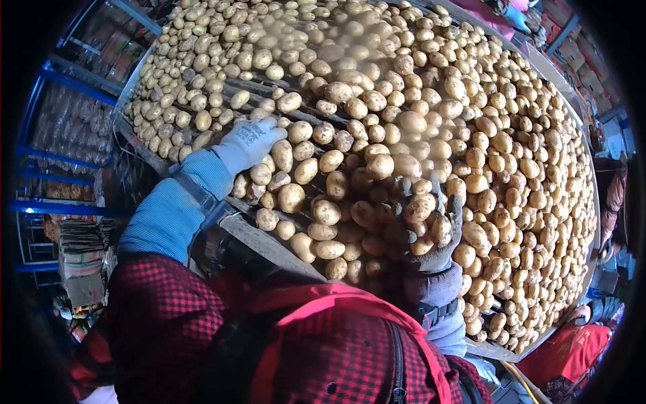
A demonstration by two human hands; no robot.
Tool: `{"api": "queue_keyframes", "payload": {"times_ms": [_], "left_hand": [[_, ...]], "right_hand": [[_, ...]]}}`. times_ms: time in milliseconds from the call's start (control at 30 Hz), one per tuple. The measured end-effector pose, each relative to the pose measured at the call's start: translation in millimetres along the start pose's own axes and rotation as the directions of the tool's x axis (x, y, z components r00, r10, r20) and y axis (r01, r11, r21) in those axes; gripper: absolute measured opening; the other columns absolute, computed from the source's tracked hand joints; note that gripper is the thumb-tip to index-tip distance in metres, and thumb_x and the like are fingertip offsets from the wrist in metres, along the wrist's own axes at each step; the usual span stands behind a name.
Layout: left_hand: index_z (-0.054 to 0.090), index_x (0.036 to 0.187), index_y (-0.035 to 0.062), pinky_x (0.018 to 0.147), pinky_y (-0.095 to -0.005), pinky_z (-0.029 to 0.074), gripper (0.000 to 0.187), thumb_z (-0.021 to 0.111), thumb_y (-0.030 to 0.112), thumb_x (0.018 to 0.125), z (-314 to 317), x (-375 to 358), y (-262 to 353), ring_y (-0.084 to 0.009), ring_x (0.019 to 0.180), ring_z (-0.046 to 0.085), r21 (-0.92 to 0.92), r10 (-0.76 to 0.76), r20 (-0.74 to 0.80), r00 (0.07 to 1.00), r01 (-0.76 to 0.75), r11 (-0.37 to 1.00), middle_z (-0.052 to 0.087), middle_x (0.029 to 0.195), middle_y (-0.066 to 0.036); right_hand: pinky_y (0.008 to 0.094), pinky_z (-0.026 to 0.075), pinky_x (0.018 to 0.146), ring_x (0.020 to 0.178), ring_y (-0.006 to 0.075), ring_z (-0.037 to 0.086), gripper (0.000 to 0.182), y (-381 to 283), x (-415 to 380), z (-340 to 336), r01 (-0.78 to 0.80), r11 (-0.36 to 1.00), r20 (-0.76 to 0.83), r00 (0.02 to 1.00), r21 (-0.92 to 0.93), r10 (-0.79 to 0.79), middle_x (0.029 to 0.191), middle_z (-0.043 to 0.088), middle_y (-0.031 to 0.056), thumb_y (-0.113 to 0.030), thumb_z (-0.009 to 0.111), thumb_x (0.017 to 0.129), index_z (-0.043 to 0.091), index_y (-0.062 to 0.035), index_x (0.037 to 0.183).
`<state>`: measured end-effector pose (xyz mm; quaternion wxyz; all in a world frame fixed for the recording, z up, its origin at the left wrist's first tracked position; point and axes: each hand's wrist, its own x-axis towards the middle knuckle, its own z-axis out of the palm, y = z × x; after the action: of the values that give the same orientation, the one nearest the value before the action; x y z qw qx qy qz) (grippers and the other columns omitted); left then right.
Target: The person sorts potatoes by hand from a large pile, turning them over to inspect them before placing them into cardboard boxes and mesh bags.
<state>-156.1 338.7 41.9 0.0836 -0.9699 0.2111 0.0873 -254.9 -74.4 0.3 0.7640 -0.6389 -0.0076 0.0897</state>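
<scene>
Potatoes (380,166) lie in a thick layer over a wide table with dark slats. My left hand (250,140), in a light grey glove, rests back up on the near left part of the layer. Its fingers stretch to the right and touch potatoes; the tips are partly hidden, and nothing held shows. Nearer the front edge, my right hand (439,250) wears a dark, soiled glove and is turned palm up. Its fingers curl up around several potatoes (420,208) lying in the palm.
A wooden board (269,248) edges the table on my side. Blue metal racks (64,210) with stacked sacks stand on the left. A person in red (568,357) is at the lower right, and other people are partly visible at the right and top edges.
</scene>
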Motion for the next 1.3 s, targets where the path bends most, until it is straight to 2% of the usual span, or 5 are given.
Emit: {"api": "queue_keyframes", "payload": {"times_ms": [233, 367, 467, 633, 1300], "left_hand": [[0.066, 0.119, 0.0215, 0.087, -0.0489, 0.053, 0.030, 0.060, 0.016, 0.090, 2, 5, -5, -0.0349, 0.104, 0.065, 0.040, 0.040, 0.058, 0.998, -0.042, 0.998, 0.062, 0.113, -0.010], [0.071, 0.111, 0.0184, 0.088, -0.0493, 0.053, 0.026, 0.065, 0.014, 0.086, 6, 9, -7, -0.0369, 0.103, 0.065, -0.093, -0.003, -0.037, 0.999, -0.001, 0.996, 0.069, 0.110, -0.010], [0.070, 0.123, 0.0185, 0.090, -0.0417, 0.056, 0.038, 0.071, 0.011, 0.086, 7, 0, -5, -0.0286, 0.106, 0.070, -0.211, -0.070, -0.080, 0.994, 0.051, 0.976, 0.072, 0.117, -0.008], [0.061, 0.143, 0.0084, 0.079, -0.0254, 0.057, 0.054, 0.079, 0.009, 0.091, -34, 3, 64, -0.0146, 0.102, 0.070, -1.000, -0.400, 0.002, 0.916, 0.007, 0.011, 0.073, 0.119, -0.005], [0.049, 0.151, 0.0157, 0.085, -0.0361, 0.062, 0.044, 0.057, 0.024, 0.109, -77, 83, 325, -0.0246, 0.104, 0.071, -0.934, -0.133, -0.061, 0.989, -0.104, -0.343, 0.067, 0.123, -0.014]], "right_hand": [[0.0416, 0.059, 0.092, 0.122, 0.0366, 0.061, 0.064, -14, 0, 14, -0.090, 0.392, 0.032, 0.988, 0.916, 0.152, 0.147, 0.054, 0.0223, -0.043, 0.029, 0.114, 0.033, 0.0022, 0.159], [0.0416, 0.053, 0.108, 0.128, 0.0339, 0.060, 0.056, -13, -8, 3, 0.362, 0.918, -0.037, 0.928, -0.162, -0.372, 0.146, 0.056, 0.0181, -0.033, 0.034, 0.114, 0.042, 0.0069, 0.152], [0.0438, 0.058, 0.101, 0.130, 0.0371, 0.060, 0.058, -5, 0, 6, -0.035, 0.270, 0.086, 0.980, 0.962, -0.181, 0.147, 0.056, 0.0193, -0.038, 0.033, 0.114, 0.040, 0.0028, 0.155], [0.0405, 0.057, 0.105, 0.126, 0.0303, 0.063, 0.042, -31, -2, -7, -0.091, 0.207, 0.154, 0.937, 0.974, -0.313, 0.137, 0.060, 0.0188, -0.010, 0.044, 0.110, 0.043, 0.0054, 0.149], [0.0517, 0.055, 0.102, 0.133, 0.0364, 0.058, 0.059, -18, -50, -83, 0.533, 0.648, -0.356, 0.846, 0.545, -0.397, 0.150, 0.055, 0.0129, -0.050, 0.039, 0.110, 0.045, -0.0123, 0.156]]}}
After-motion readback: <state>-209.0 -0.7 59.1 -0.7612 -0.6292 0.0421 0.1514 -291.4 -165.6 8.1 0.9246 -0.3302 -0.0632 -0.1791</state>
